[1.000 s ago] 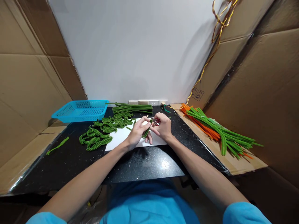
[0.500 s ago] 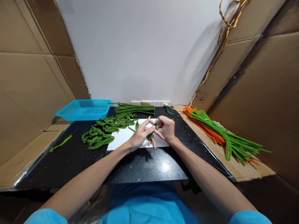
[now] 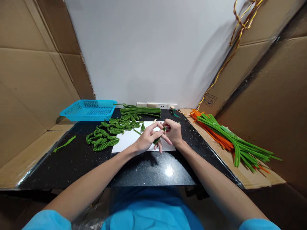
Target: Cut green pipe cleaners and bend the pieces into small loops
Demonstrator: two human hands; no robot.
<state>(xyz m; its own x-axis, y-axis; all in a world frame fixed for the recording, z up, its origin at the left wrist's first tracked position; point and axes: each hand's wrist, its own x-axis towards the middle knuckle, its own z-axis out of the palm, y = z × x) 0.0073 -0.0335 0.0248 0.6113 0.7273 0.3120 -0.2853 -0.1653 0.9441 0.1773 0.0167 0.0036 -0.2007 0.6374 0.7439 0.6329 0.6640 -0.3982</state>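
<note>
My left hand pinches a green pipe cleaner piece above a white sheet on the black table. My right hand meets it from the right and grips a small tool with a red part at the piece's upper end. A thin wooden stick pokes out past my left fingers. A short green bit lies on the sheet just to the left.
Bent green pipe cleaner shapes lie left of the sheet. Straight green stems rest at the back by a blue basket. Green and orange stems lie on cardboard at the right. One green piece sits far left.
The view has shifted, so everything sits a little further right. My hands stay together on the green piece; my left fingers have closed a bit more around it.
</note>
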